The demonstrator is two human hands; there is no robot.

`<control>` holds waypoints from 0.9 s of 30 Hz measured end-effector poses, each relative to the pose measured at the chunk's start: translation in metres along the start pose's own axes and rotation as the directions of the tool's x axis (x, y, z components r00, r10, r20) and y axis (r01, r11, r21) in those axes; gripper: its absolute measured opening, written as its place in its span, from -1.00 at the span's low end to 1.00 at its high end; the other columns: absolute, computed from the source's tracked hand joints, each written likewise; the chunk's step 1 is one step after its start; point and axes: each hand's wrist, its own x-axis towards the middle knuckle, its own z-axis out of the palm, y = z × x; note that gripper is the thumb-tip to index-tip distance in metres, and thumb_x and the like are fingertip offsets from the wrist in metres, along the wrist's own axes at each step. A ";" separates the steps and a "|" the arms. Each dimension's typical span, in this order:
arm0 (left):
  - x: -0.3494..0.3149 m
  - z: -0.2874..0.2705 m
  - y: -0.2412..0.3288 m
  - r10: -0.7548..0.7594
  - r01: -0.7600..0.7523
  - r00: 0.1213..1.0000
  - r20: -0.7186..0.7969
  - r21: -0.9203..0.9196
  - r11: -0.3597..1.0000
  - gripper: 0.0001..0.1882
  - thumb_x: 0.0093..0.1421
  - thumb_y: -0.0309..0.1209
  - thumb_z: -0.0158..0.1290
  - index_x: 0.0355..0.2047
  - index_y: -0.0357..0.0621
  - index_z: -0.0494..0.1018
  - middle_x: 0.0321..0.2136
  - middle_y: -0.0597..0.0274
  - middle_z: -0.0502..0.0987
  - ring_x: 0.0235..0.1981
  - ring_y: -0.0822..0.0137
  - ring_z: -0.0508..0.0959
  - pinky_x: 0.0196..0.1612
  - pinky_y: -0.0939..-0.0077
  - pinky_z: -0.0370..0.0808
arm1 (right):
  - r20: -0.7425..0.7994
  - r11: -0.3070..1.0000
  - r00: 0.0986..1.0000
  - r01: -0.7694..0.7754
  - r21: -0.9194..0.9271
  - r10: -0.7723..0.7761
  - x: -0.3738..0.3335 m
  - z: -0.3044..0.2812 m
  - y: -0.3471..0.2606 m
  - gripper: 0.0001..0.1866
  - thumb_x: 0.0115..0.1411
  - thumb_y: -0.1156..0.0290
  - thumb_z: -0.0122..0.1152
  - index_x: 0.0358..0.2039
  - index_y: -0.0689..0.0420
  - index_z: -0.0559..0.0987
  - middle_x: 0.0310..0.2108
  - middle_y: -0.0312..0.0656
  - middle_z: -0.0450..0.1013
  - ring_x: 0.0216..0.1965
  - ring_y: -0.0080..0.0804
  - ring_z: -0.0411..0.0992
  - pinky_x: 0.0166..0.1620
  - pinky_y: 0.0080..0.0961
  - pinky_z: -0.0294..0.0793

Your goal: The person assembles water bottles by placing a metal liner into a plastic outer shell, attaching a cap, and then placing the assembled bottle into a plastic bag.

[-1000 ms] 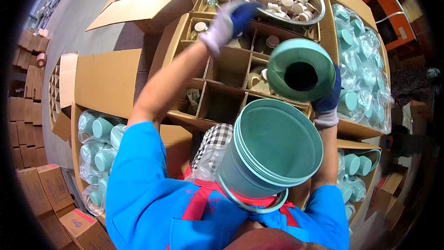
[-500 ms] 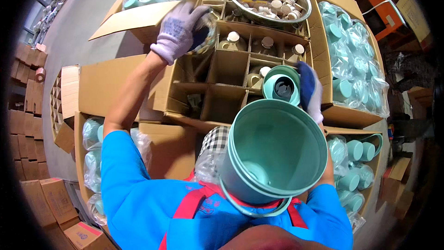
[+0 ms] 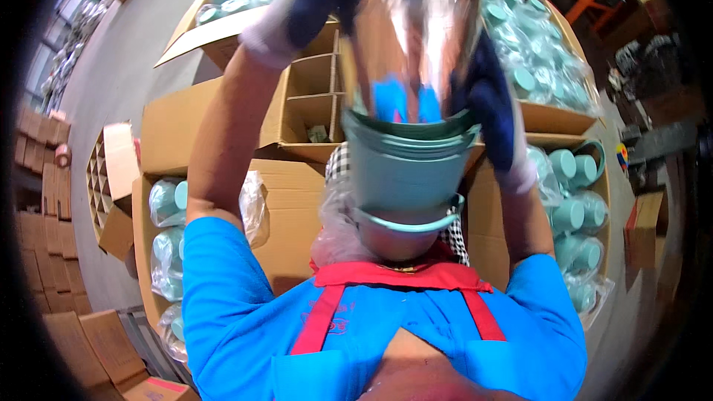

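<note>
A shiny metal bowl (image 3: 416, 37) is tipped on edge over a teal bucket (image 3: 408, 167). Its lower end reaches the bucket's mouth, and its polished outside mirrors my blue shirt. My left hand (image 3: 319, 7), in a white and dark-blue glove, grips the bowl's upper left side. On the opposite side, my right hand (image 3: 496, 104) is closed on the bowl, in a similar glove. The bucket stands close to my body, its handle hanging toward me. What the bowl and bucket contain is hidden, and motion smears the bowl.
Beyond the bucket stands a carton with cardboard dividers (image 3: 308, 78). Open boxes of plastic-wrapped teal cups (image 3: 523, 78) lie at the far right, with more cups (image 3: 568, 212) at near right and wrapped cups (image 3: 169, 200) at near left. Brown cartons (image 3: 41, 215) are stacked far left.
The metal bowl, previously lying level on the divided carton with white caps in it, is now lifted and tipped over the bucket. Both hands have moved onto it; the bucket sits more upright.
</note>
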 end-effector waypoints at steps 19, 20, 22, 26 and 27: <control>0.018 0.021 -0.082 -0.301 0.316 0.932 0.201 -0.050 0.947 -0.54 0.37 -0.33 -0.03 0.26 -0.06 0.35 0.15 0.04 0.47 0.19 0.17 0.44 0.27 0.25 0.31 | 0.080 0.781 0.996 0.010 -0.624 0.050 0.117 -0.082 0.280 -0.42 0.21 -0.07 0.23 0.12 0.00 0.44 -0.06 0.13 0.46 -0.04 -0.07 0.52 0.02 -0.17 0.50; 0.026 0.025 -0.090 -0.175 0.172 0.982 0.074 0.046 0.984 -0.57 0.45 -0.29 -0.14 0.24 -0.21 0.35 0.10 0.10 0.51 0.11 0.27 0.51 0.19 0.32 0.41 | 0.135 0.907 0.906 -0.371 -0.197 0.400 0.133 -0.067 0.229 -0.47 0.29 0.01 0.17 0.14 0.05 0.42 -0.08 -0.04 0.50 -0.07 -0.29 0.52 0.00 -0.34 0.52; 0.038 0.062 -0.087 0.109 -0.136 0.978 0.176 0.147 0.980 -0.53 0.31 -0.35 0.04 0.21 -0.21 0.35 0.10 0.06 0.49 0.14 0.19 0.47 0.19 0.22 0.40 | 0.161 0.928 0.944 0.233 0.291 -0.288 0.140 -0.074 0.190 -0.49 0.34 0.28 0.17 0.26 0.06 0.33 0.09 -0.24 0.43 0.09 -0.41 0.43 0.18 -0.39 0.45; 0.031 0.047 -0.057 0.308 -0.580 0.815 0.491 0.682 0.446 -0.46 0.17 -0.37 0.15 0.19 0.02 0.39 0.27 0.03 0.32 0.30 0.02 0.29 0.32 0.07 0.24 | 0.265 0.630 0.807 0.163 0.759 -0.528 0.135 -0.105 0.091 -0.36 0.32 0.23 0.21 0.34 0.05 0.22 0.20 -0.16 0.36 0.22 -0.32 0.35 0.26 -0.33 0.36; 0.029 0.022 -0.056 0.258 -0.476 0.878 0.403 0.796 0.374 -0.45 0.14 -0.39 0.18 0.17 0.03 0.40 0.29 0.03 0.29 0.33 -0.01 0.26 0.33 0.08 0.23 | 0.257 0.649 0.789 0.223 0.727 -0.559 0.136 -0.121 0.078 -0.37 0.33 0.23 0.20 0.33 0.06 0.22 0.21 -0.15 0.35 0.23 -0.31 0.34 0.27 -0.32 0.36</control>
